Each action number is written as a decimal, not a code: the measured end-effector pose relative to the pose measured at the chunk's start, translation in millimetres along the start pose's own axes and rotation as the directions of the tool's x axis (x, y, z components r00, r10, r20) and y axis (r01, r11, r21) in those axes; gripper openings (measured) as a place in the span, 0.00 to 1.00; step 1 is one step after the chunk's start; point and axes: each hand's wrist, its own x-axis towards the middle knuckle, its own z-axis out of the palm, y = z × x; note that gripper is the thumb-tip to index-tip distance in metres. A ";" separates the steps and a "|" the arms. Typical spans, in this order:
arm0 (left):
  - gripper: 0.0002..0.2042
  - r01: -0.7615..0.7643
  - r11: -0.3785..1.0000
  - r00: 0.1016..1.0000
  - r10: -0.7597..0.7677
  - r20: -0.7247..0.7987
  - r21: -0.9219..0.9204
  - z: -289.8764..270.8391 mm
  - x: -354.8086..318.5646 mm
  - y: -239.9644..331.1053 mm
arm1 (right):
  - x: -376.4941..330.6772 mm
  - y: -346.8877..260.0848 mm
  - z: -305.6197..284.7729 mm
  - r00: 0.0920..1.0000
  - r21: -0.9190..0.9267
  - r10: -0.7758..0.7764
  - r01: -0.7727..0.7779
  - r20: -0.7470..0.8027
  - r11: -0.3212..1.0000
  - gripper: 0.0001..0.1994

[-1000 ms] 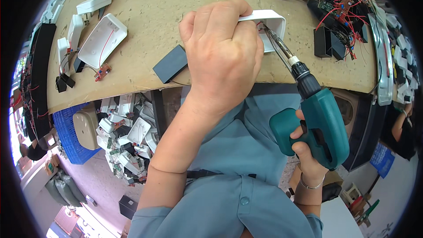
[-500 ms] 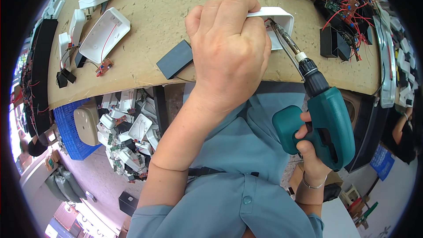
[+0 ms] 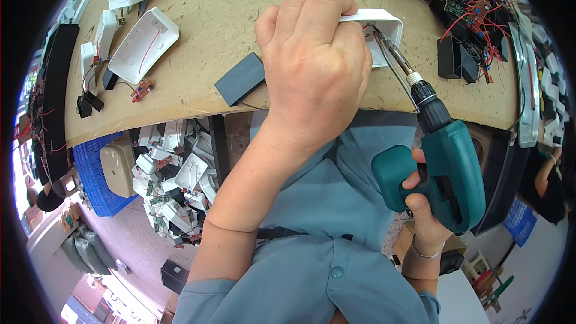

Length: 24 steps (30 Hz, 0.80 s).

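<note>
A white plastic casing (image 3: 393, 23) with an open hollow side rests at the table's front part, and my left hand (image 3: 315, 72) is closed over its left end. The fingertips and whatever else they touch are hidden behind the back of that hand. My right hand (image 3: 425, 213) grips a green soldering gun (image 3: 461, 174) by its handle. Its thin metal tip (image 3: 377, 29) reaches into the casing, near a bit of red wire; the exact contact is too small to make out. Beside my left hand lies a dark rectangular block (image 3: 240, 79), with a thin wire by it.
At the left lie an open white shell (image 3: 144, 48) and a small circuit board (image 3: 143, 90) on a red wire. Black boxes (image 3: 449, 59) and tangled boards with red wires (image 3: 477, 9) crowd the right. Below the table edge is a heap of white casings (image 3: 180, 189).
</note>
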 end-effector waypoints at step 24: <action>0.08 0.121 0.971 0.985 -0.093 0.142 -0.204 1.5 -5.4 -9.3 | -6.9 -12.1 1.6 0.988 0.021 -0.033 0.037 -0.153 0.999 0.35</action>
